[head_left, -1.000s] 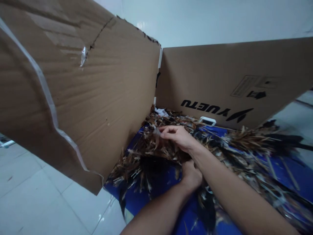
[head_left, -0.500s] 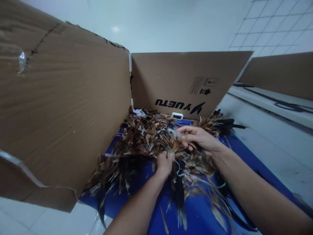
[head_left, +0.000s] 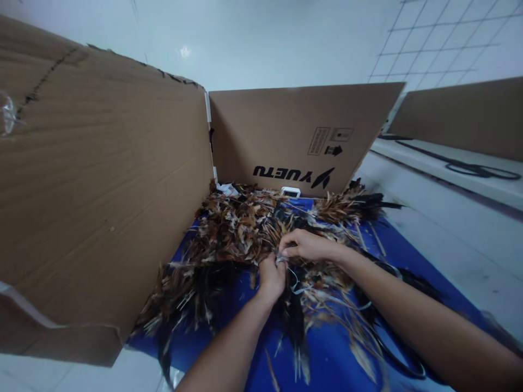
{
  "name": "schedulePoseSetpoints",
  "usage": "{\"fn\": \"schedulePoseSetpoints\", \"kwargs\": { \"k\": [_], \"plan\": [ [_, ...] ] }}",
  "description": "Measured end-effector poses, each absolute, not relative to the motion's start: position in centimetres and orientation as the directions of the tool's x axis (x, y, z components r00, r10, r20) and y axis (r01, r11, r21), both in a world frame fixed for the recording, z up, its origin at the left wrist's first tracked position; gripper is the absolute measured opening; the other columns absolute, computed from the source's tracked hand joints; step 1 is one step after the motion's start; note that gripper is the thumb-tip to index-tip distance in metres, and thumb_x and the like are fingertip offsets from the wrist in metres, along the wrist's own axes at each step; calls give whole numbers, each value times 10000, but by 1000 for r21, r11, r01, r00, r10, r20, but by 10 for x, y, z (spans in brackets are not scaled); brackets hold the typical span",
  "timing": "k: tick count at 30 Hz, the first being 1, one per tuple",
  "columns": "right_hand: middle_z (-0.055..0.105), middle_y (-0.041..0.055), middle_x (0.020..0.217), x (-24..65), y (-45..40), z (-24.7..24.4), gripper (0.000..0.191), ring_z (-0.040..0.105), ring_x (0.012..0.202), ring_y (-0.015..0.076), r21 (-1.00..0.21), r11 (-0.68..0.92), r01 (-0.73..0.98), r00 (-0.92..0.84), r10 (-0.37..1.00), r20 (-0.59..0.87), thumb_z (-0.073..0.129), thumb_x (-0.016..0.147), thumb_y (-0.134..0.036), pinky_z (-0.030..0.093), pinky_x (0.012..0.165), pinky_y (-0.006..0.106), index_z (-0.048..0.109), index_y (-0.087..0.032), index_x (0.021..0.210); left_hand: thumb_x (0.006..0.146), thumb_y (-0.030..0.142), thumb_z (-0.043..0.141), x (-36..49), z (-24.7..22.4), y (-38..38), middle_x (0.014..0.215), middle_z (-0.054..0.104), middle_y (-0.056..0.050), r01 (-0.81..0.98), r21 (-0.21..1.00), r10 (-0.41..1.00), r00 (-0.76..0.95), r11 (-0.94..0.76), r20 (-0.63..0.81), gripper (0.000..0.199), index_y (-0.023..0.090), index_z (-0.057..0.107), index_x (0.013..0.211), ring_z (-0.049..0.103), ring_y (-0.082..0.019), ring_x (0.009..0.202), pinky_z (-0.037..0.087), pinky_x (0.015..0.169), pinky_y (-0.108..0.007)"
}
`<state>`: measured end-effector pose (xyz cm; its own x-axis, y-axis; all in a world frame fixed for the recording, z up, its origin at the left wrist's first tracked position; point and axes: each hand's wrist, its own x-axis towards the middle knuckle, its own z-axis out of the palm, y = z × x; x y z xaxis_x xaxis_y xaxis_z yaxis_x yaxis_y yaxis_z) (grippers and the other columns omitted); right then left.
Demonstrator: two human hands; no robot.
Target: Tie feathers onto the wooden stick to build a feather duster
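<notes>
My left hand (head_left: 272, 276) is closed on the base of a bunch of brown and black feathers (head_left: 273, 234), near the middle of the blue surface (head_left: 322, 359). Against its fingertips, my right hand (head_left: 300, 245) pinches at the same spot; what lies between its fingers is too small to make out. A pale string (head_left: 296, 283) hangs from the bunch and trails to the right. Loose brown feathers (head_left: 229, 228) lie heaped behind and to the left, and long black feathers (head_left: 293, 321) hang below the hands.
Tall cardboard panels stand at the left (head_left: 122, 185) and back (head_left: 261, 130). A small white device (head_left: 291, 192) sits by the back panel. More feathers (head_left: 351, 204) lie at the back right. A black cord (head_left: 482, 170) rests on a white ledge (head_left: 453, 158) at the right.
My right hand has moved left and down to meet my left hand, and its fingers have closed together. The view has shifted slightly. My left hand keeps its hold on the bunch.
</notes>
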<state>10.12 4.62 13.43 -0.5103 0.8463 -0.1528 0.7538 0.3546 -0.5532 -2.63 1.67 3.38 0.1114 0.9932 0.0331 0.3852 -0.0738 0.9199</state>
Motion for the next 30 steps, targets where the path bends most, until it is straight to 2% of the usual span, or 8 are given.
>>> {"fn": "schedulePoseSetpoints", "kwargs": {
  "k": [6, 12, 16, 22, 25, 30],
  "plan": [
    [692, 12, 722, 89, 49, 136, 171, 624, 728, 163, -252, 412, 876, -461, 868, -184, 562, 684, -169, 416, 638, 219, 706, -212, 767, 785, 217, 418, -27, 33, 16, 816, 660, -77, 434, 895, 991, 121, -101, 54, 247, 139, 623, 900, 565, -163, 723, 389, 667, -239],
    [699, 80, 766, 69, 44, 142, 194, 643, 752, 203, 7, 384, 923, -375, 905, -202, 542, 678, -164, 419, 579, 235, 710, -199, 770, 784, 226, 423, -27, 35, 13, 868, 666, -98, 439, 890, 987, 143, -124, 67, 265, 130, 621, 933, 578, -176, 757, 392, 685, -247],
    [693, 91, 765, 57, 41, 149, 186, 644, 730, 196, 64, 331, 941, -314, 930, -194, 557, 667, -143, 404, 531, 220, 705, -186, 770, 795, 211, 402, -27, 37, 12, 871, 666, -91, 429, 891, 981, 176, -147, 77, 275, 134, 623, 940, 578, -171, 757, 396, 694, -241],
    [674, 41, 792, 59, 39, 146, 193, 625, 732, 172, 30, 278, 960, -269, 947, -173, 593, 659, -150, 378, 526, 208, 662, -227, 822, 807, 196, 374, -28, 38, 13, 863, 668, -82, 425, 889, 975, 205, -172, 91, 293, 148, 624, 952, 580, -170, 759, 399, 702, -239],
    [659, 51, 866, 68, 36, 145, 205, 595, 815, 188, 26, 316, 948, -315, 948, -37, 604, 689, -209, 394, 623, 241, 633, -215, 892, 811, 198, 364, -28, 38, 15, 838, 663, -75, 424, 892, 979, 188, -155, 81, 293, 148, 622, 941, 571, -165, 745, 395, 694, -238],
    [610, 80, 959, 76, 15, 152, 175, 501, 945, 226, 68, 305, 950, -308, 877, 368, 559, 777, -266, 353, 801, 322, 619, -182, 919, 819, 238, 375, -27, 37, 16, 757, 641, -46, 433, 895, 985, 171, -109, 37, 267, 170, 626, 880, 544, -152, 684, 386, 659, -233]
  ]
}}
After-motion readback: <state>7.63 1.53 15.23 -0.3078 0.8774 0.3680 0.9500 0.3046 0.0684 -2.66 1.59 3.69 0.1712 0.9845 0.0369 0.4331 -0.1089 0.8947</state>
